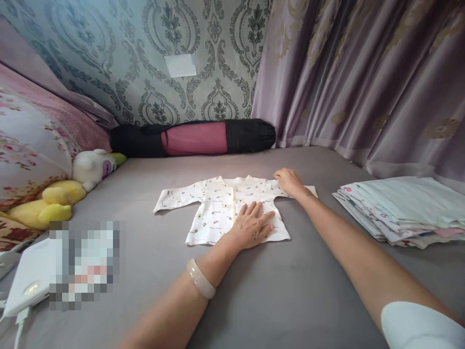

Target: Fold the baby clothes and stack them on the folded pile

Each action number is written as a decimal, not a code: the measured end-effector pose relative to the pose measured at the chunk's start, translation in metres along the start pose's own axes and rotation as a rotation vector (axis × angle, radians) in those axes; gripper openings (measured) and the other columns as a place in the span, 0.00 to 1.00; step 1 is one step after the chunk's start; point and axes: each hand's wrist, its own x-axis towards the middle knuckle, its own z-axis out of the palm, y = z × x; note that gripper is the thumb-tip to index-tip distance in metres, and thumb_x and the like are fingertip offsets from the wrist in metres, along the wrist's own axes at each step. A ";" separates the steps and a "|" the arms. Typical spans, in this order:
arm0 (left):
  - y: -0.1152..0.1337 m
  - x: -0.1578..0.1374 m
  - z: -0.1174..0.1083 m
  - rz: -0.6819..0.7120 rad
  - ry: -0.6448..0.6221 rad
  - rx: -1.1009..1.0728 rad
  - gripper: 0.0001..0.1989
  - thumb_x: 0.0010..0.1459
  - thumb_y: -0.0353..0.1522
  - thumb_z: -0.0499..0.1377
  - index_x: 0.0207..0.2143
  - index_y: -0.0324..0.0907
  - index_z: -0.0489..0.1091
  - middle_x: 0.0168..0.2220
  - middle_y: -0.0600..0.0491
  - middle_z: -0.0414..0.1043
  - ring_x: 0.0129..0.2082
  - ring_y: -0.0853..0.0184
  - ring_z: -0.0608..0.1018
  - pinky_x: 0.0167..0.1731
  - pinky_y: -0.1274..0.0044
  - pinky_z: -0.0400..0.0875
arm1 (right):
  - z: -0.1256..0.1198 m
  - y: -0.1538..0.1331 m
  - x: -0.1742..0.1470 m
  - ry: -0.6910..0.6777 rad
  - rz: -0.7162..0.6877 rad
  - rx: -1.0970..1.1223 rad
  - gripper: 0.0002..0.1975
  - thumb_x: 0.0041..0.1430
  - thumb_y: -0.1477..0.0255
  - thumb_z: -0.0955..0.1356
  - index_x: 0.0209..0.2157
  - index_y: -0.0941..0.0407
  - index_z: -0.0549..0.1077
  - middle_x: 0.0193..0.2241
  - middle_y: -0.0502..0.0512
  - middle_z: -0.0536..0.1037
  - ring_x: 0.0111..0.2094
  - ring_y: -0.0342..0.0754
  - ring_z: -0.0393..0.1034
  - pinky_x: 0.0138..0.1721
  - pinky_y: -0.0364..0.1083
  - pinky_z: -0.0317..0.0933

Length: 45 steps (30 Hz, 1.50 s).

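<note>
A small white baby shirt (218,208) with a tiny print lies spread out on the grey bed sheet, its sleeves stretched to both sides and its collar pointing away from me. My left hand (252,225) rests flat on the lower right part of its front, fingers spread, with a pale bangle (201,279) on that wrist. At the shirt's right sleeve, my right hand (289,182) has its fingers curled together on the upper edge, pinching the cloth. Part of that sleeve is hidden under the hand; its cuff shows beyond the wrist.
A stack of folded cloths (403,208) lies to the right. On the left are a white power bank (34,274) with cables, a blurred-out item (89,261), and yellow (54,203) and white (93,167) plush toys. A black-and-pink long bag (196,138) lies along the wall.
</note>
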 end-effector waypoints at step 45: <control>-0.066 -0.001 0.004 -0.720 0.136 -0.015 0.36 0.65 0.47 0.43 0.65 0.29 0.53 0.67 0.32 0.47 0.68 0.44 0.50 0.64 0.56 0.44 | 0.103 -0.110 0.005 0.025 -0.307 -0.331 0.21 0.63 0.81 0.55 0.51 0.59 0.72 0.51 0.65 0.71 0.51 0.54 0.67 0.49 0.48 0.59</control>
